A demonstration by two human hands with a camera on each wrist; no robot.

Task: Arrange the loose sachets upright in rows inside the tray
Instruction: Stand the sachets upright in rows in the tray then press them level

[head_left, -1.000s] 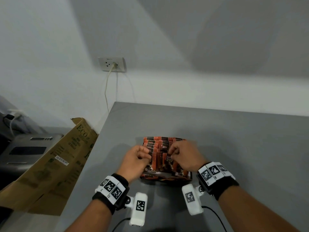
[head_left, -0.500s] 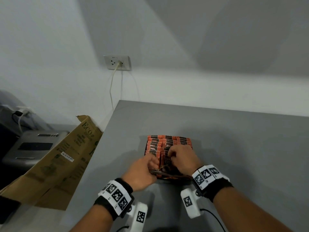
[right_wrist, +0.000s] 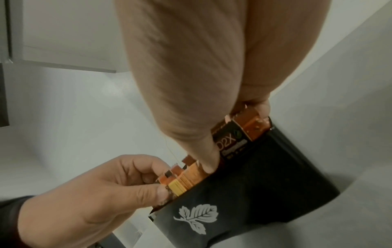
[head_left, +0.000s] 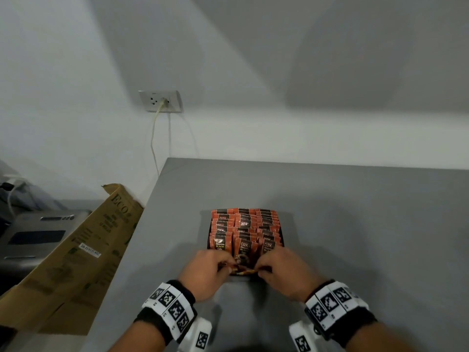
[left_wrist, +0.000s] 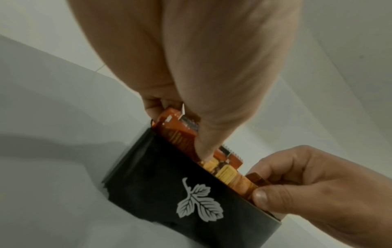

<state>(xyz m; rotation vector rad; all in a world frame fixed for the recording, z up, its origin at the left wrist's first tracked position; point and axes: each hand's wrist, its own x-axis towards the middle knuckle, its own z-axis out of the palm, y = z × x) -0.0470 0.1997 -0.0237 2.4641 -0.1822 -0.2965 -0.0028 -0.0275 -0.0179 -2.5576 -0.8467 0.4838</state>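
Note:
A black tray [head_left: 209, 233] with a white leaf logo [left_wrist: 198, 208] sits on the grey table [head_left: 355, 224], packed with rows of upright orange-and-black sachets [head_left: 245, 222]. Both hands are at the tray's near edge. My left hand [head_left: 224, 266] pinches the tops of the front-row sachets [left_wrist: 180, 132] between thumb and fingers. My right hand [head_left: 261, 269] pinches the front-row sachets [right_wrist: 233, 139] on the other side, its thumb pressed against them. A tilted sachet [head_left: 243, 271] lies between the two hands at the near wall. The hands hide the tray's front corners.
A brown cardboard box [head_left: 76, 250] leans off the table's left edge, with a grey machine [head_left: 33, 237] beyond it. A wall socket [head_left: 161, 101] with a cable hangs above the table's far left corner. Bare tabletop lies right of the tray.
Both hands have drawn back from over the middle of the tray to its near edge, where they now pinch the front-row sachets. The rows behind them are uncovered.

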